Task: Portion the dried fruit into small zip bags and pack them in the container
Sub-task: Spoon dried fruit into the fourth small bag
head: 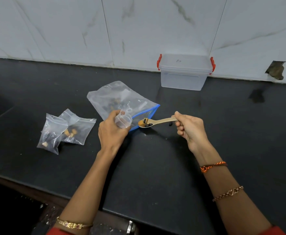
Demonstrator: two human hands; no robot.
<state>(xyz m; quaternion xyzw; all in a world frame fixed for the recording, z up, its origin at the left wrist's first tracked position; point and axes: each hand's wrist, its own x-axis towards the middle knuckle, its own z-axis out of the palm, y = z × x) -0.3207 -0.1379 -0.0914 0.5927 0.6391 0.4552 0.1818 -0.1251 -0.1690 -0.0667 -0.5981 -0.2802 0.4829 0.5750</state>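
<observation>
We saw the left hand (112, 131) curled around a small clear zip bag (123, 122), holding its mouth open toward the right, just above the black counter (155, 167). The right hand (189, 128) pinched the handle end of a pale wooden spoon (157, 122), fingers folded around it, with the bowl of the spoon pointing left and sitting just beside the open mouth of the small bag. In the bowl lay a portion of dried fruit (144, 122): one orange piece and several dark ones. A single dark piece (170, 124) lay on the counter under the spoon's handle, near the right hand. Behind both hands lay the large clear bag with a blue zip edge (120, 99), flat on the counter, its blue edge facing the spoon, with a few dark and tan pieces showing dimly through the plastic. To the left, well apart from the hands, two filled small zip bags (65, 131) rested on the counter, one overlapping the other, each with a little fruit at its bottom. The clear plastic container (184, 73) with red side latches stood at the back of the counter against the white marbled wall tiles (71, 31), its lid on, well apart from the bags; we could make out nothing inside it. We noted a thread band and a chain bracelet on the right forearm, and a gold bangle on the left.
</observation>
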